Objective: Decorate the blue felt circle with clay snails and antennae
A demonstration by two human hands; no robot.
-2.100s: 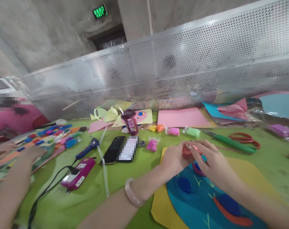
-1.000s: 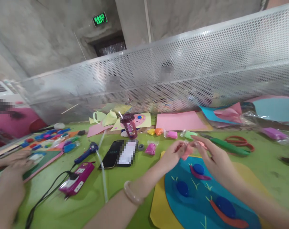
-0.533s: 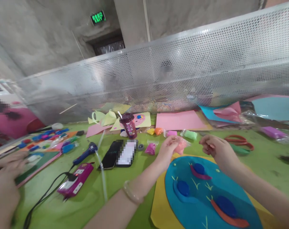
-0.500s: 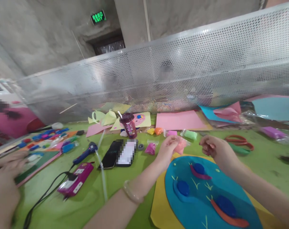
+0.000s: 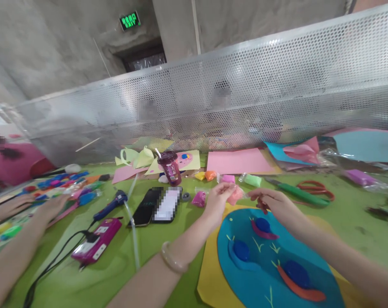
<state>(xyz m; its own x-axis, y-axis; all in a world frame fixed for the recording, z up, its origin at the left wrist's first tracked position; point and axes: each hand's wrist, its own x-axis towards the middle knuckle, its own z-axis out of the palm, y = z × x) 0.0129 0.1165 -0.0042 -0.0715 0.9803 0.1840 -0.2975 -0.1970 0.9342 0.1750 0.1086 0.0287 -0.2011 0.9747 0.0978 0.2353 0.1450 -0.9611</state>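
My left hand [image 5: 220,196] is closed on a small clear bag of coral-pink modelling clay [image 5: 235,195], held above the top edge of the picture. My right hand [image 5: 271,200] is beside the bag's right end, its fingers bent together; what they pinch, if anything, is too small to make out. Below both hands lies a blue paper oval [image 5: 245,291] on yellow card [image 5: 210,278]. It bears three clay snails with dark blue shells: a magenta snail [image 5: 264,233], a light blue snail [image 5: 237,260] and an orange snail [image 5: 299,291], among thin pale grass strokes.
Green-handled scissors [image 5: 303,193] and red-handled ones lie right. Behind are clay packets, pink paper [image 5: 235,161] and a lidded cup [image 5: 169,169]. Left are two phones [image 5: 145,207], a glue gun [image 5: 110,205], a power strip [image 5: 98,241] and another person's hands [image 5: 51,207].
My right hand has moved left toward the clay bag, uncovering more of the green scissors. The other person's hands have moved farther over the clay pieces at left.
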